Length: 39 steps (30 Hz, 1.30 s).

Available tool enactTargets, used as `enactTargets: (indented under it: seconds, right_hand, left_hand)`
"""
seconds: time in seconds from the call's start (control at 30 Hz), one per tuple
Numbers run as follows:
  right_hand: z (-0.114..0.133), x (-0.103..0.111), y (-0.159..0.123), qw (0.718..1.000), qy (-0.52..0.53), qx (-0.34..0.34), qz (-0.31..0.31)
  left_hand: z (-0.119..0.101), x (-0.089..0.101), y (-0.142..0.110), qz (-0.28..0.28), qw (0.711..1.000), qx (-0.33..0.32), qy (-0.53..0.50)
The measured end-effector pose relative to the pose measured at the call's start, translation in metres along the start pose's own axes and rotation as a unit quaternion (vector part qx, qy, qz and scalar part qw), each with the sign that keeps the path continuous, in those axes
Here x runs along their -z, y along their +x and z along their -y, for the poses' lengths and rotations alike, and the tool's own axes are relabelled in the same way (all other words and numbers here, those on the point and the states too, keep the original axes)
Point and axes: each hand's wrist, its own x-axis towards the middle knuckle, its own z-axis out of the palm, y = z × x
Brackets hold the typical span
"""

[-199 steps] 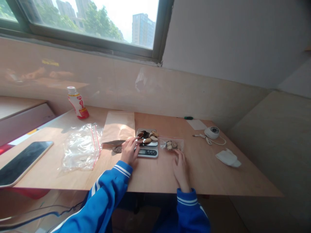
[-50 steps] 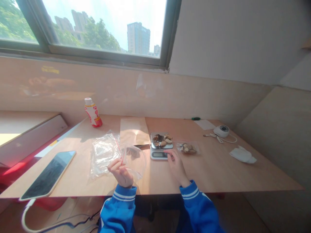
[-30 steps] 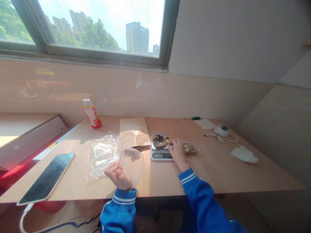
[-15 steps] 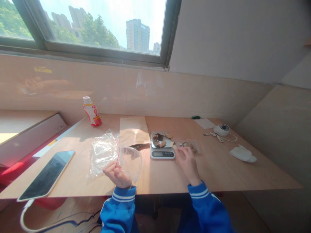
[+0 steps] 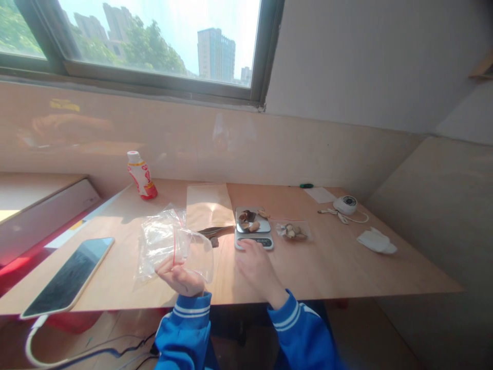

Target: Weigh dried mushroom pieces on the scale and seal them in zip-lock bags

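**A:** Right grip (image 5: pixel 256 270) has slid back from the small bag (image 5: pixel 292 231) and now sits over the front of the scale (image 5: pixel 254 242), fingers loosely curled, nothing in them. Can't tell if it's actually pressing the display, though.

**B:** And the left grip (image 5: pixel 179 277)?

**A:** Clenched on the lower corner of a clear zip bag (image 5: pixel 198 255), held up just above the bench (image 5: pixel 346 272). The bag's puffed open with a red seal line, and I can't make out anything inside.

**B:** What's on the scale?

**A:** Brown, shrivelled pieces (image 5: pixel 246 217) on the steel pan (image 5: pixel 264 224), and more like them in the small bag just to the right.

**B:** Rest of the bench?

**A:** Pale wood. There's a flat bag (image 5: pixel 159 244) under the held one, a brown paper sheet (image 5: pixel 206 203) behind it, and a knife (image 5: pixel 215 230) beside the scale. Farther out are a phone (image 5: pixel 65 275), a bottle (image 5: pixel 140 177), a white cloth (image 5: pixel 376 241) and a round white gadget (image 5: pixel 345 204) with its cord. It's all pushed up to a beige wall under a window (image 5: pixel 154 43) looking out on towers and trees.
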Motion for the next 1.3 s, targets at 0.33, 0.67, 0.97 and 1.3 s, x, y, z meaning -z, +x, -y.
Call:
enactTargets:
  seconds: [0.33,0.67,0.97,1.3]
  right_hand:
    - [0.035,-0.094,0.039,0.994,-0.066,0.064,0.063]
    - [0.032,-0.052,0.026,0.995,-0.005,0.045,0.087]
    - [-0.036,0.024,0.039,0.987,0.065,-0.058,-0.134]
    - [-0.101,0.013,0.041,0.988,0.075,-0.078,-0.108]
  left_hand:
    - [-0.003,-0.001,0.000,-0.006,1.000,-0.003,-0.027]
    - [0.005,-0.003,-0.002,-0.027,0.998,-0.004,-0.048]
    - [0.000,-0.001,-0.002,0.003,0.999,0.033,-0.025]
    - [0.004,-0.001,-0.004,0.020,0.998,0.050,-0.025]
